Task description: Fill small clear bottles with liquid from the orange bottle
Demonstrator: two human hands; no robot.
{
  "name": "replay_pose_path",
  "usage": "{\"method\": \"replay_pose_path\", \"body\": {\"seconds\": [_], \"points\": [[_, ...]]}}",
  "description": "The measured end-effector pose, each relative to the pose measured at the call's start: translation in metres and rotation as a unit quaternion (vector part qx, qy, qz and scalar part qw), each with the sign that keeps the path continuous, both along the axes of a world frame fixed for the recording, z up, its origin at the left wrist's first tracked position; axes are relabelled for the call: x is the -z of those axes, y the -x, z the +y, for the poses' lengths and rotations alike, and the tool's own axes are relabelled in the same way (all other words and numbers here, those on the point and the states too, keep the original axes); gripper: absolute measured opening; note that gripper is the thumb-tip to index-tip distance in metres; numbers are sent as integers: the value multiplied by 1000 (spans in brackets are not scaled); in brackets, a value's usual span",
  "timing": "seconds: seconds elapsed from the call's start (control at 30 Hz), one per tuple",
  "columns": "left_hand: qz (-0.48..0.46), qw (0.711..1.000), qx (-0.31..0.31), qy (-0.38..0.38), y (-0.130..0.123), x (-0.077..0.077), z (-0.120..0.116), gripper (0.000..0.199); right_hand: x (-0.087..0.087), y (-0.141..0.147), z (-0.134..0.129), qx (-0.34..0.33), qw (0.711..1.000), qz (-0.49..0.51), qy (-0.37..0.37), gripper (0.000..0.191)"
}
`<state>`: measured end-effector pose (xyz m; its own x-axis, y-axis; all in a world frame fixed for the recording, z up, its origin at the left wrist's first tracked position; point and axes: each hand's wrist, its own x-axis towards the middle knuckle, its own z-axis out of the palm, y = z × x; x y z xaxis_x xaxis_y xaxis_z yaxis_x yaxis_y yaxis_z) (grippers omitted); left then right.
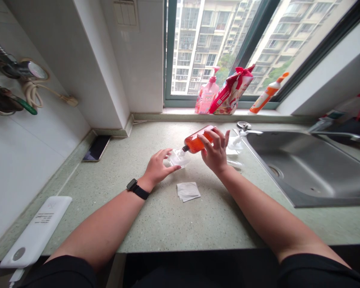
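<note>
My right hand [215, 150] grips an orange-red bottle [195, 142], tilted so that its dark neck points down and left. The neck is at the opening of a small clear plastic container [179, 158]. Thumb and fingers of my left hand [159, 165] hold that container from its left side. Whether liquid is flowing I cannot make out. Just below the container lies a folded white tissue [188, 191] on the counter. A white pump top [238, 138] and a clear plastic piece [235, 164] sit to the right, partly behind my right hand.
A steel sink [318, 168] with a tap fills the right side. Along the windowsill stand a pink pump bottle [208, 96], a red bag [232, 92] and an orange-white bottle [267, 95]. On the left are a phone [97, 148] and a white power bank [39, 228].
</note>
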<state>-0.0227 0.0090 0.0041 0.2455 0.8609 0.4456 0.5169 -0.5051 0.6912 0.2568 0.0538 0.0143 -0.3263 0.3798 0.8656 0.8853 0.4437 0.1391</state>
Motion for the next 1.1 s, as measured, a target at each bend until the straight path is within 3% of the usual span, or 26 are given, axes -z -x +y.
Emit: {"method": "replay_pose_path", "body": {"seconds": [0.47,0.83,1.1], "points": [[-8,1000,3,-2,0,3,2,74,-7,-10,1,0,999,-30,35,76],[-11,1000,5,6,0,3,2,74,-13,-11,0,-24,999,-39,10,77],[-8,1000,4,7,0,2,1,74,-10,-14,2,-5,997,-38,62,81]]}}
